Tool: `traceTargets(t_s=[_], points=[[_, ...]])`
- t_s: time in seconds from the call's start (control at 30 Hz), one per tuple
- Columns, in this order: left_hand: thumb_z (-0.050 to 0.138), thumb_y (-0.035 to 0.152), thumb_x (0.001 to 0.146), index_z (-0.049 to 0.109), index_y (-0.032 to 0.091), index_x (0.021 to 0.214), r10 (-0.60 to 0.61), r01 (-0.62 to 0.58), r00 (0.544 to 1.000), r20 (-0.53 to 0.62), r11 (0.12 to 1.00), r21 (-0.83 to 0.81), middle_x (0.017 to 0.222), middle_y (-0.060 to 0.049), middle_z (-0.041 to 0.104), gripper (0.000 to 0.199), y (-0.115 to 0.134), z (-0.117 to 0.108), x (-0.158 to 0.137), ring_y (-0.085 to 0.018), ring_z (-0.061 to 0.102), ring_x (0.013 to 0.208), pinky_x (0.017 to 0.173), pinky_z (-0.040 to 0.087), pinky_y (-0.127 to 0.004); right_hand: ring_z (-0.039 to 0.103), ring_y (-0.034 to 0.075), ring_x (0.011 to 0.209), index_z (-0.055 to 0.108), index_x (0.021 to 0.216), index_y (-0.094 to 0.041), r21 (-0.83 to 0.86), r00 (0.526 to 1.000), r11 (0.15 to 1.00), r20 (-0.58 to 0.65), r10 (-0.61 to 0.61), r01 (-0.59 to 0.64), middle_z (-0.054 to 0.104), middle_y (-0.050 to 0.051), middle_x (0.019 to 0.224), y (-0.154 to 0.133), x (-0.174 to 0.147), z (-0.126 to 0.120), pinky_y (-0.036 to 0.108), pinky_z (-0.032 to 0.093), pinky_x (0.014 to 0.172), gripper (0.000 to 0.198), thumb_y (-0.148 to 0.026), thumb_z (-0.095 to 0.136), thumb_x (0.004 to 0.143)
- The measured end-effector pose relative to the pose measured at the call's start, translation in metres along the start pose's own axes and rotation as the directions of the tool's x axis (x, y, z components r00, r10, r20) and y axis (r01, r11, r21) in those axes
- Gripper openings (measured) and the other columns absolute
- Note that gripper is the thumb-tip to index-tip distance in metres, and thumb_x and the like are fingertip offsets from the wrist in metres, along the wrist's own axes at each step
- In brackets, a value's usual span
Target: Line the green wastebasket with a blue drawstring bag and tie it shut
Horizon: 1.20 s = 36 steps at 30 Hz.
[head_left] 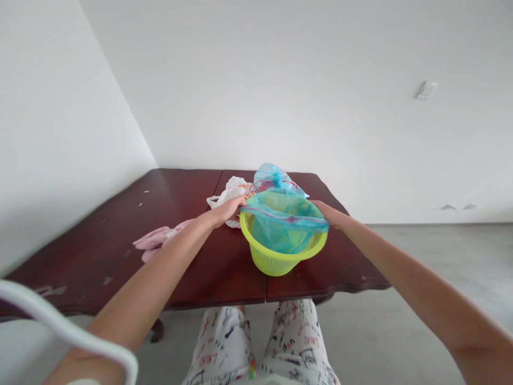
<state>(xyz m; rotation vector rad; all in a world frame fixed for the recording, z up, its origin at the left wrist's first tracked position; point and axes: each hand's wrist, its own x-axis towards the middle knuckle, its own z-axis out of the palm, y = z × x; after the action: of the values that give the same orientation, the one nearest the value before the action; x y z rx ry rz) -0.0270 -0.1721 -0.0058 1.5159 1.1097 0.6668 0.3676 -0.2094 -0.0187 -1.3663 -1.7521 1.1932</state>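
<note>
A yellow-green plastic basket [276, 264] stands near the front edge of the table, tilted slightly toward me. Inside it hangs a thin blue-green plastic bag [276, 239] with a pink drawstring along its mouth. The mouth is stretched across the basket from side to side. My left hand [232, 209] is closed on the bag's edge at the left rim. At the right rim my right hand [326, 213] grips the other end of the bag's edge; its fingers are partly hidden behind the plastic and the basket.
Behind the basket sit a tied blue plastic bag [276, 177] and a white plastic bag [233, 188] with something orange in it. A pink cloth [154, 241] lies left on the dark red wooden table [216, 267], partly behind my left forearm. A white cable [72, 326] crosses the lower left.
</note>
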Motion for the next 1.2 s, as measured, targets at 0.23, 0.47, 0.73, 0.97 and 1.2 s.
traceTargets(t_s=[0.23,0.47,0.73,0.97,1.2], points=[[0.061,0.06,0.085,0.082,0.021,0.099,0.03,-0.034,0.997,0.065,0.998,0.06,0.111,-0.012,0.09,0.047,-0.01,-0.017,-0.01,-0.035,0.081,0.102,0.087,0.064,-0.043,0.086,0.038,0.109,0.089,0.096,-0.027,-0.075,0.998,0.995,0.0,-0.069,0.069,0.094,0.005,0.104,0.007,-0.003,-0.003,0.055,0.072,0.108,0.049,-0.061,0.106,0.064],[0.07,0.037,0.106,0.07,0.024,0.164,0.516,-0.473,0.857,0.013,0.776,0.417,0.175,-0.016,0.069,0.06,-0.008,-0.046,-0.06,-0.039,0.067,0.159,0.126,0.06,-0.054,0.08,0.029,0.11,0.086,0.135,-0.025,-0.354,0.895,0.917,-0.324,-0.307,0.186,0.086,0.012,0.13,-0.017,-0.052,-0.023,0.047,0.069,0.104,0.041,-0.055,0.081,0.106],[0.092,0.068,0.105,0.08,0.026,0.148,0.636,-0.713,0.665,0.391,0.387,0.584,0.134,-0.01,0.084,0.061,0.019,0.002,-0.094,-0.034,0.076,0.13,0.127,0.052,-0.053,0.079,0.035,0.138,0.079,0.155,-0.037,-0.551,0.913,0.763,-0.004,-0.408,0.339,0.084,0.008,0.151,-0.052,-0.14,0.01,0.054,0.066,0.121,0.056,-0.06,0.092,0.105],[0.074,0.023,0.119,0.07,0.024,0.106,0.82,-0.765,0.527,0.223,0.343,0.546,0.104,-0.002,0.079,0.014,-0.011,0.022,-0.101,-0.022,0.071,0.098,0.094,0.055,-0.038,0.08,0.027,0.109,0.082,0.113,-0.03,-0.57,0.755,0.669,-0.124,-0.644,0.478,0.081,0.007,0.114,-0.044,-0.147,0.046,0.041,0.068,0.095,0.006,-0.024,0.08,0.114],[0.068,0.02,0.123,0.074,0.026,0.115,0.826,-0.693,0.485,0.287,0.162,0.703,0.117,-0.004,0.085,0.011,-0.049,0.026,-0.113,-0.025,0.074,0.111,0.105,0.054,-0.043,0.082,0.026,0.104,0.079,0.126,-0.029,-0.787,0.507,0.387,-0.111,-0.855,0.48,0.085,0.007,0.115,-0.007,-0.151,0.079,0.046,0.069,0.097,0.03,-0.005,0.077,0.109]])
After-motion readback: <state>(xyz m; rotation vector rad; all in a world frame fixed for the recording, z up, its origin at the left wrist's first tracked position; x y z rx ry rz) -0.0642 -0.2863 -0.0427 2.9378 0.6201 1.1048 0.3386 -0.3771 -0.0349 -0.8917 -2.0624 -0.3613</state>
